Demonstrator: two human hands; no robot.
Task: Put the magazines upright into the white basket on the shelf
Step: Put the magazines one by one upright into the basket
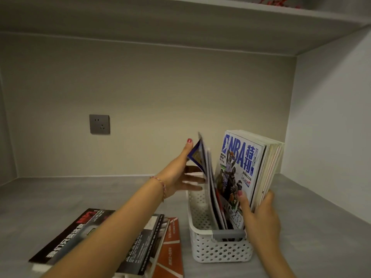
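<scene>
A white perforated basket (218, 251) with a grey handle stands on the grey shelf. Several magazines stand upright in its right part, the front one an NBA cover (239, 169). My right hand (261, 219) grips the lower right edge of that upright stack. My left hand (180, 173) holds a blue-covered magazine (202, 157) against its back, tilted, with its lower edge down inside the basket to the left of the stack. The left half of the basket shows no magazines.
A loose pile of magazines (84, 235) lies flat on the shelf (60, 197) at the lower left, with an orange one (172, 247) right beside the basket. A wall socket (99, 124) sits on the back wall. An upper shelf board spans overhead; a side wall stands at the right.
</scene>
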